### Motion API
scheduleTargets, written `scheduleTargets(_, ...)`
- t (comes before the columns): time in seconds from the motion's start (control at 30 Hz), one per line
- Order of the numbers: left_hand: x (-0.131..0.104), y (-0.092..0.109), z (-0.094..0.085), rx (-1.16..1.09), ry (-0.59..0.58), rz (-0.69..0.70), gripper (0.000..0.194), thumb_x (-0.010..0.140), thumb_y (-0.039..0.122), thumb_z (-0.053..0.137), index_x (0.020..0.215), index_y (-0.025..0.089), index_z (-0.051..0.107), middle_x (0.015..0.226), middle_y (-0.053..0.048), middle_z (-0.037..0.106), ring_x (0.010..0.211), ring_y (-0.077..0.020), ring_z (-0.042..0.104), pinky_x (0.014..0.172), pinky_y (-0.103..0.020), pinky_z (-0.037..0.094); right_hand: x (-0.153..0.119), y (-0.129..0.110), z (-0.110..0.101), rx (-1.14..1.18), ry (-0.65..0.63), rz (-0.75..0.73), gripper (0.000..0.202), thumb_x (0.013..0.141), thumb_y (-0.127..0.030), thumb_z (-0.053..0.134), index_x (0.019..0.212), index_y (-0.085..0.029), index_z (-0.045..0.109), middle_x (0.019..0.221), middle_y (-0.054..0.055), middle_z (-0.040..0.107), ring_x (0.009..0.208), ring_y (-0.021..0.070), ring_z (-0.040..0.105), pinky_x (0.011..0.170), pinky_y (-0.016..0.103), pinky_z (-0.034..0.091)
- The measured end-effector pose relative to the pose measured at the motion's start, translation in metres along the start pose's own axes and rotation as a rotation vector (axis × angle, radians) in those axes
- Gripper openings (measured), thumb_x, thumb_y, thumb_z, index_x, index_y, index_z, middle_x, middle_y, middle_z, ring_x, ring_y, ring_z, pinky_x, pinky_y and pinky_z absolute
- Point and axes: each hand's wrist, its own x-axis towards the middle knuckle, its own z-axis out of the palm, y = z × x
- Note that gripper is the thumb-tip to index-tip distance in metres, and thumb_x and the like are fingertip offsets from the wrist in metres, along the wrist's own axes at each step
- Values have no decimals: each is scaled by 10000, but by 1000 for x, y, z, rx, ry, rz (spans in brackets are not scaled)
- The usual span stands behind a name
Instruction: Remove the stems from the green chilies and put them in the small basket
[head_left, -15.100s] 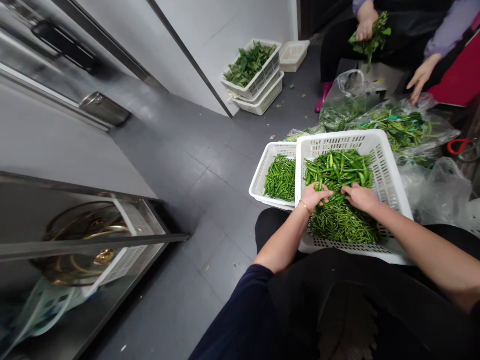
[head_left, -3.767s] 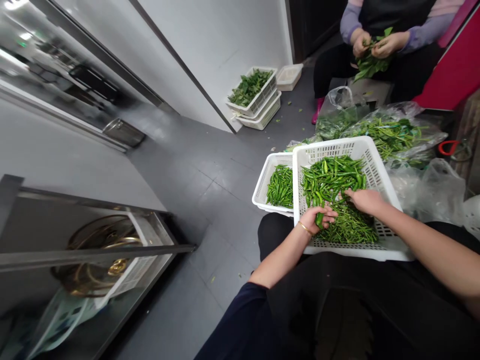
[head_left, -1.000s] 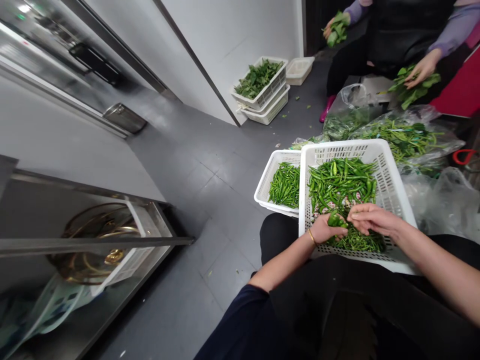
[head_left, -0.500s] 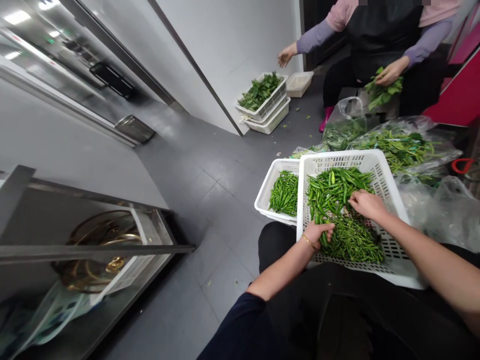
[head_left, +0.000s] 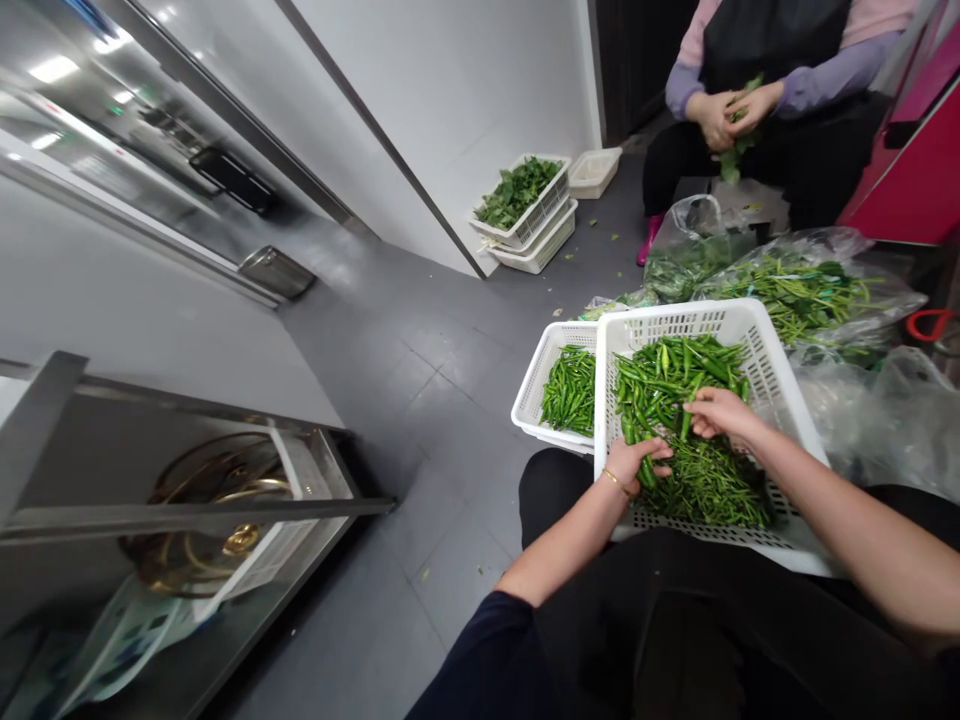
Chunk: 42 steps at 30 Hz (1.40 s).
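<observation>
A white slotted basket (head_left: 784, 385) rests on my lap. Whole green chili peppers (head_left: 664, 372) fill its far part, and a heap of thin green stems (head_left: 716, 485) lies in the near part. At the basket's left side, my left hand (head_left: 634, 466) is curled around a few green chilies, thumb and fingertips pointing right. Above the border between chilies and stems, my right hand (head_left: 718, 413) pinches one green chili (head_left: 685, 422) that hangs down from the fingertips.
Left of my basket stands a second white basket (head_left: 529, 392) of green chilies. Bagged greens (head_left: 799, 290) lie beyond. Across from me a person (head_left: 780, 100) handles leafy greens near stacked baskets (head_left: 541, 250). A metal shelf (head_left: 225, 515) stands at left.
My right hand has shifted slightly left and now shows a chili in its fingers. My left fingers have loosened a little. The other person's hands have come together on the greens.
</observation>
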Motion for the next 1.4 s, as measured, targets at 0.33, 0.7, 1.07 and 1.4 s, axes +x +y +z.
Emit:
scheduleTargets(0.33, -10, -4, 0, 158, -187, -150, 329, 583, 277, 765, 791, 95, 585, 603, -43, 616, 414, -96, 521, 412, -221, 420, -70, 13, 16, -482, 97, -696, 398, 898, -389, 373, 652, -180, 606, 710, 58, 619, 700, 155, 573, 662, 267, 418)
scheduleTargets(0.7, -8, -9, 1, 95, -33, -48, 243, 538, 132, 757, 669, 101, 555, 516, 10, 539, 434, -83, 501, 455, -224, 431, -3, -13, 6, -1040, 148, -252, 485, 889, -505, 362, 1012, -115, 622, 984, 200, 643, 844, 258, 632, 682, 328, 431)
scheduleTargets(1.07, 1, -7, 1, -79, -96, 15, 260, 507, 218, 771, 647, 64, 616, 598, -66, 621, 546, -131, 583, 577, -262, 470, -87, 13, 25, -753, -368, -798, 340, 905, -295, 321, 725, -196, 592, 733, 42, 636, 639, 141, 549, 612, 255, 357)
scheduleTargets(1.4, -6, -7, -3, 24, -2, 2, 257, 492, 154, 722, 673, 111, 545, 503, -3, 555, 451, -101, 527, 503, -253, 467, -1, -5, -4, -601, -119, -176, 409, 866, -462, 370, 757, -175, 640, 542, 12, 611, 429, 126, 514, 537, 250, 371)
